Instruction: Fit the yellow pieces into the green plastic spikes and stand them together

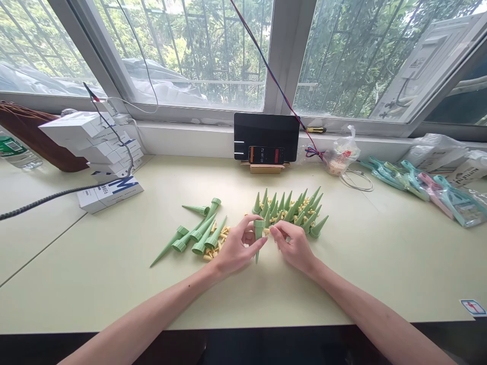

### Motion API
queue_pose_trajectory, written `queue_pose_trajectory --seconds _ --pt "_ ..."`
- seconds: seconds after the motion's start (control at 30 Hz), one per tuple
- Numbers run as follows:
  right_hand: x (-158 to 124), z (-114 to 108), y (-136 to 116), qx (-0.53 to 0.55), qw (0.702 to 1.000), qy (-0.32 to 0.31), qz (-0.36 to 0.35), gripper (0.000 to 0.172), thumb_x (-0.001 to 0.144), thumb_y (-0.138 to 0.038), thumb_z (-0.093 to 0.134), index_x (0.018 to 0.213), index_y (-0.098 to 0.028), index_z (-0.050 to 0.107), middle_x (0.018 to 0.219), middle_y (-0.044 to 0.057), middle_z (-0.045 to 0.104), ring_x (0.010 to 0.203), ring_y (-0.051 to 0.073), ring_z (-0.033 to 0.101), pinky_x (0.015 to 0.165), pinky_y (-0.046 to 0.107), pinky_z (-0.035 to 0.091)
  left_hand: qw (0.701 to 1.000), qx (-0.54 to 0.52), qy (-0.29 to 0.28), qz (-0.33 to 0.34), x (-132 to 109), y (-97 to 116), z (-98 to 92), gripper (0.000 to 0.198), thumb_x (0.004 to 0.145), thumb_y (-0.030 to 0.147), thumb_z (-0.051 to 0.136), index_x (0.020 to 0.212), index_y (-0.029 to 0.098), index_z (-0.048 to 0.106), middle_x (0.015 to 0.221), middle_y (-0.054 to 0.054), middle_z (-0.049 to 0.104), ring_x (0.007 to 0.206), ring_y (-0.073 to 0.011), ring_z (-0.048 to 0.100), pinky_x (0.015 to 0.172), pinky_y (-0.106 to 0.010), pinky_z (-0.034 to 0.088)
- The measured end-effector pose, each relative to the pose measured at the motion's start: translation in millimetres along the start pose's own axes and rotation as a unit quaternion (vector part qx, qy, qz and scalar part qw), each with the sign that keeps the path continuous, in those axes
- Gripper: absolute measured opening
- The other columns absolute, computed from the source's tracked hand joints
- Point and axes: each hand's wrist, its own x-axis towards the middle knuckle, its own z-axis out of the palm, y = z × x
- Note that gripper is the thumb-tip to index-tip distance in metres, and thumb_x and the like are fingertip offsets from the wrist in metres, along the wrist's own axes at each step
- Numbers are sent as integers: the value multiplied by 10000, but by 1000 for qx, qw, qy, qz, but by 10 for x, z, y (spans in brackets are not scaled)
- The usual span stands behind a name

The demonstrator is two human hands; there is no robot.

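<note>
In my left hand (238, 245) is a green plastic watering spike (259, 229), held cap up with its tip pointing down. My right hand (293, 244) pinches a small yellow plastic valve (266, 231) against the spike's side, just below the cap. Whether the valve sits in the spike I cannot tell. Left of my hands lie several loose green spikes (167, 247), with a heap of yellow valves (213, 252) partly behind my left hand. Behind my right hand, several green spikes (292, 212) stand tips up in a group, with yellow pieces among them.
A phone (266, 154) leans on a black tablet (266, 129) by the window. Stacked white boxes (110, 195) and a black cable (57, 194) are at the left. At the right are a tied plastic bag (341, 156), a white cable (357, 181) and wrapped coloured tools (433, 187).
</note>
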Motion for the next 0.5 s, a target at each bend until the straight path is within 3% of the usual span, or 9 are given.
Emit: queue_pose_trajectory --seconds 0.23,0.5 --pt "-6 5 18 -2 1000 -12 -2 396 1027 -351 447 663 -196 473 571 -26 463 513 116 420 521 257 333 1000 -1 2 -2 -1 9 3 389 910 342 641 1242 193 503 688 65 429 543 -70 411 507 -192 390" --pt "-6 8 38 -10 999 -32 2 400 998 -384 501 654 -201 410 594 -41 372 539 108 321 508 255 281 999 -31 0 -22 -7 -18 6 416 909 388 643 1253 217 482 749 41 524 526 -67 469 498 -193 430"
